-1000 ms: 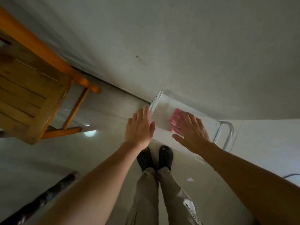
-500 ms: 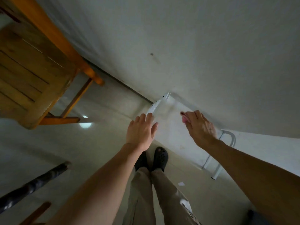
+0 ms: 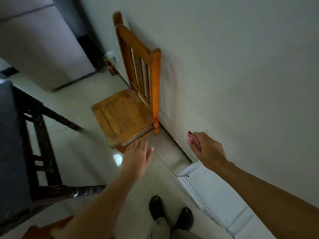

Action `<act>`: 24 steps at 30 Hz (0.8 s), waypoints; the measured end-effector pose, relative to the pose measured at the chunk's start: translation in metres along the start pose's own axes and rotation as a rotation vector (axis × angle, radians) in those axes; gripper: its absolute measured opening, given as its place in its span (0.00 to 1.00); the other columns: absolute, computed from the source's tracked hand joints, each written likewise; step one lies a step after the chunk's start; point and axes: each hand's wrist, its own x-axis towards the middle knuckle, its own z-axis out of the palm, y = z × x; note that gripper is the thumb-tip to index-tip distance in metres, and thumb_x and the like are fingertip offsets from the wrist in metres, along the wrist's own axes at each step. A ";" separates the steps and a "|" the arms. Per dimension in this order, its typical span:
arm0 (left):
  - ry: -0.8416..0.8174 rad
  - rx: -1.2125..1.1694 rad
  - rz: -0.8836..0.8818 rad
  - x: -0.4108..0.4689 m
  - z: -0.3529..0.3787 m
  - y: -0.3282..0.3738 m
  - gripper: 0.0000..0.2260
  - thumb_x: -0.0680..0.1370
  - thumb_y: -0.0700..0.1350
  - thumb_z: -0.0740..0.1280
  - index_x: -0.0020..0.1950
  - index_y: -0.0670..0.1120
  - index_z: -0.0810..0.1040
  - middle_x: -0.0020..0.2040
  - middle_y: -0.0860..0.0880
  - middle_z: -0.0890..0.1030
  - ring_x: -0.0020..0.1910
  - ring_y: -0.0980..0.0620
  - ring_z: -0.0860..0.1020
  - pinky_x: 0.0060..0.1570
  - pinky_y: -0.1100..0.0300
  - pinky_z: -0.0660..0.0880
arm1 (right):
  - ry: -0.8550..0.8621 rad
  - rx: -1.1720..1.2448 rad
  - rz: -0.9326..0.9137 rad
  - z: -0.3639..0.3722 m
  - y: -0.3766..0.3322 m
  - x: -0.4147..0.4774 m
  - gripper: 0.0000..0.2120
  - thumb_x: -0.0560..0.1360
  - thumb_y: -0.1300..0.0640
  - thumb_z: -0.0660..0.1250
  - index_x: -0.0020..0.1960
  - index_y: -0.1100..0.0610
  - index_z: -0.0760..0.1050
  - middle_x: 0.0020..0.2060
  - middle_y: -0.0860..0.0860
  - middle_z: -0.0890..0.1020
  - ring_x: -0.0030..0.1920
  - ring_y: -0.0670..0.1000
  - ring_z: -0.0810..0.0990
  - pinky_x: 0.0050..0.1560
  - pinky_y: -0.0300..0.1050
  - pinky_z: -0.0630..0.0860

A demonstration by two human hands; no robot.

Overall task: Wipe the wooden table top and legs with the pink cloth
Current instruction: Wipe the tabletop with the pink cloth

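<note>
Head view: soft, bunched pink cloth (image 3: 192,139) in right hand (image 3: 208,150)

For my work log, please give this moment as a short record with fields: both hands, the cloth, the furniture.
left hand: open, holding nothing
right hand: grips the pink cloth
pink cloth: mostly hidden in the right hand, touching no furniture
dark table: far left, untouched by either hand
wooden chair: ahead, against the wall
</note>
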 end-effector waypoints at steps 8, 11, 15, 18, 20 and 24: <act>0.155 0.028 -0.350 -0.062 -0.119 -0.109 0.20 0.80 0.57 0.50 0.61 0.47 0.72 0.53 0.48 0.76 0.51 0.49 0.76 0.49 0.54 0.75 | -0.026 0.050 -0.407 0.028 -0.154 0.088 0.13 0.76 0.51 0.69 0.58 0.56 0.78 0.45 0.51 0.81 0.40 0.54 0.81 0.32 0.46 0.76; 0.218 0.073 -0.454 -0.089 -0.144 -0.157 0.15 0.81 0.54 0.57 0.60 0.46 0.74 0.51 0.48 0.77 0.46 0.52 0.76 0.44 0.60 0.70 | -0.056 0.046 -0.518 0.053 -0.216 0.115 0.15 0.78 0.45 0.63 0.57 0.55 0.78 0.43 0.50 0.79 0.39 0.52 0.79 0.30 0.46 0.75; 0.225 0.051 -0.635 -0.125 -0.169 -0.229 0.15 0.81 0.55 0.57 0.60 0.48 0.74 0.51 0.51 0.76 0.45 0.54 0.75 0.47 0.58 0.74 | -0.132 0.087 -0.675 0.095 -0.297 0.148 0.19 0.80 0.41 0.54 0.55 0.53 0.75 0.42 0.49 0.77 0.37 0.50 0.77 0.29 0.48 0.77; 0.228 0.045 -0.763 -0.146 -0.182 -0.274 0.14 0.81 0.55 0.56 0.60 0.50 0.72 0.52 0.52 0.75 0.47 0.56 0.74 0.48 0.61 0.73 | -0.185 0.073 -0.732 0.126 -0.355 0.168 0.20 0.80 0.40 0.53 0.54 0.52 0.76 0.42 0.48 0.78 0.37 0.50 0.78 0.29 0.49 0.77; 0.225 0.041 -0.839 -0.163 -0.186 -0.298 0.15 0.81 0.56 0.55 0.62 0.50 0.72 0.53 0.52 0.75 0.48 0.57 0.74 0.49 0.62 0.73 | -0.215 0.062 -0.775 0.145 -0.393 0.176 0.20 0.79 0.41 0.53 0.53 0.53 0.77 0.41 0.49 0.79 0.36 0.50 0.78 0.29 0.48 0.77; 0.238 0.008 -1.037 -0.204 -0.179 -0.333 0.17 0.82 0.56 0.55 0.66 0.50 0.70 0.57 0.52 0.75 0.53 0.56 0.75 0.54 0.60 0.73 | -0.289 0.036 -0.901 0.180 -0.460 0.178 0.16 0.80 0.42 0.55 0.52 0.51 0.76 0.40 0.46 0.77 0.32 0.46 0.74 0.26 0.38 0.71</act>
